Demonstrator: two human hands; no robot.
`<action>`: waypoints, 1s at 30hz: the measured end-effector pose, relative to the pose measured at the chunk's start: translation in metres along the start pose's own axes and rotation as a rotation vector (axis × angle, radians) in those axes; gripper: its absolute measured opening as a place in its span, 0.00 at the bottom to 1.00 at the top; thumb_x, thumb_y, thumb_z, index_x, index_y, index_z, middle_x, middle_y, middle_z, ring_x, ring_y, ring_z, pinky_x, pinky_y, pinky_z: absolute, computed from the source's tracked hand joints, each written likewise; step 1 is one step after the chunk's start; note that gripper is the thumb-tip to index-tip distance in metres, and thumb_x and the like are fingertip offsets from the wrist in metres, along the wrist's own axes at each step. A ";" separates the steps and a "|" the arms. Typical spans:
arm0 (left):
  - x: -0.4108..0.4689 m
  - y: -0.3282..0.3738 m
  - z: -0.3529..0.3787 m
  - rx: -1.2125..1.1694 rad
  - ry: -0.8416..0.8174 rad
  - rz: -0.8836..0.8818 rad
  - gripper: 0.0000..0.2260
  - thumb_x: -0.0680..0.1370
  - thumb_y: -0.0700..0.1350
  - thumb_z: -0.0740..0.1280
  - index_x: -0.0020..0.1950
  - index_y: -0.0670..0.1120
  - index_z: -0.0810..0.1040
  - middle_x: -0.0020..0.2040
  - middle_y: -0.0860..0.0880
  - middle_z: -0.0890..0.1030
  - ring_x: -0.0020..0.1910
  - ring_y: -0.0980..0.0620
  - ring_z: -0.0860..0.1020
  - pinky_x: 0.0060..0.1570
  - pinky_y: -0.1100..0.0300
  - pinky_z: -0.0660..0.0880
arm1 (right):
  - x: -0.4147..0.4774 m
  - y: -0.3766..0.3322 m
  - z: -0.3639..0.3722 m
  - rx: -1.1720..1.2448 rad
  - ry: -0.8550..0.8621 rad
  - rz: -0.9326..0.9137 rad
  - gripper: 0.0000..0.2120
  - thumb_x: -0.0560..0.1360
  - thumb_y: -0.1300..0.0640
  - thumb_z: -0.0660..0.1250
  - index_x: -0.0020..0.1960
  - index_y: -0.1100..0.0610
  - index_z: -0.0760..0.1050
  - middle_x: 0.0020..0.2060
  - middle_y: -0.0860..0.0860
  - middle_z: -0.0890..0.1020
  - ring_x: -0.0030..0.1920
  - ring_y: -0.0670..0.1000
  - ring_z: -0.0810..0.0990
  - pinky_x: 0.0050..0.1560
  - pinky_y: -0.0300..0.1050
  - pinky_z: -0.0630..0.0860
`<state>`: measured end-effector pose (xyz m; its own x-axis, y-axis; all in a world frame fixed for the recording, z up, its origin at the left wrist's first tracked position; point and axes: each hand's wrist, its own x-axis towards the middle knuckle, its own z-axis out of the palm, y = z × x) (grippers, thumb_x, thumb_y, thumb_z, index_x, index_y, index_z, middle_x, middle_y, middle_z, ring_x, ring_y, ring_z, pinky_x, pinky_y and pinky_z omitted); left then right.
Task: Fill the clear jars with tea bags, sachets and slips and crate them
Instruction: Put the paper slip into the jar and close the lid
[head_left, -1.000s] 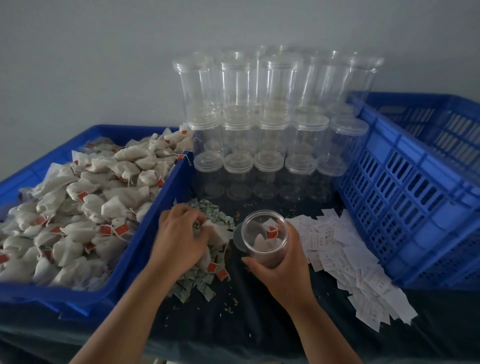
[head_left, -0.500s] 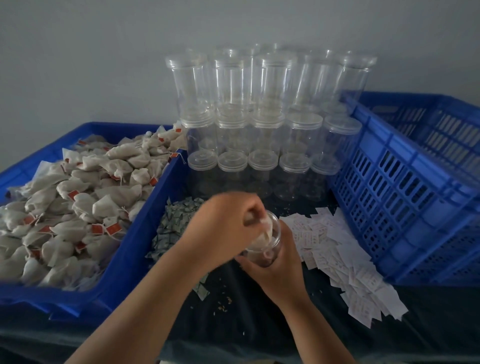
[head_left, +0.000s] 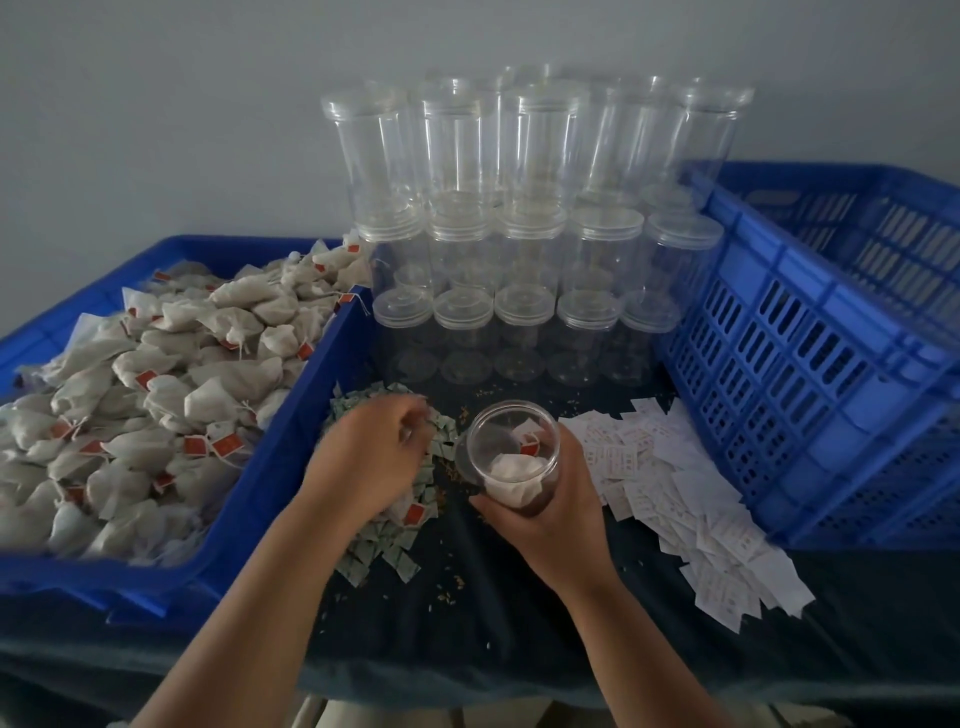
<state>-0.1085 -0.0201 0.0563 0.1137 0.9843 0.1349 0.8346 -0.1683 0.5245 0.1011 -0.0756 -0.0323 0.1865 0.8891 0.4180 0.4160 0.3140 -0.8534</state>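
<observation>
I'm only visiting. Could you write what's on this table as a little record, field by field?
right hand: grips an open jar with tea bags inside
left hand: over the green sachets, blurred, grip unclear
left crate: heaped with more tea bags
slips: white, spread right of the jar
stack: lidded clear jars at the back
right crate: blue, slatted, beside the slips

table (head_left: 519, 629): dark cloth cover
left: blue tray (head_left: 291, 441) of tea bags (head_left: 156, 395)
back: stacked clear jars (head_left: 524, 312)
centre: green sachets (head_left: 384, 551), white slips (head_left: 701, 519)
right: blue crate (head_left: 779, 395)
</observation>
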 end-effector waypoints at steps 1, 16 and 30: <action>0.001 -0.013 0.006 0.147 -0.120 -0.073 0.10 0.83 0.56 0.69 0.64 0.58 0.80 0.56 0.56 0.83 0.52 0.56 0.83 0.47 0.58 0.77 | 0.000 0.000 0.000 0.005 -0.005 0.004 0.44 0.64 0.37 0.84 0.73 0.32 0.66 0.66 0.35 0.77 0.67 0.41 0.79 0.59 0.32 0.78; -0.022 -0.024 -0.009 -0.622 0.095 -0.198 0.17 0.71 0.61 0.80 0.56 0.65 0.79 0.50 0.60 0.85 0.45 0.60 0.85 0.43 0.57 0.84 | 0.002 0.000 -0.001 0.020 -0.024 0.008 0.44 0.63 0.36 0.84 0.72 0.29 0.65 0.66 0.35 0.78 0.66 0.40 0.79 0.58 0.29 0.77; -0.023 0.060 -0.002 -0.034 0.069 0.399 0.09 0.80 0.59 0.72 0.58 0.58 0.82 0.53 0.61 0.80 0.56 0.61 0.74 0.56 0.64 0.72 | -0.001 -0.001 0.001 0.008 -0.045 0.035 0.43 0.65 0.33 0.83 0.74 0.31 0.66 0.66 0.35 0.78 0.64 0.41 0.81 0.56 0.46 0.83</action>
<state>-0.0620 -0.0529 0.0868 0.3875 0.8356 0.3894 0.7137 -0.5393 0.4469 0.0992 -0.0762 -0.0318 0.1605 0.9135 0.3738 0.4029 0.2851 -0.8697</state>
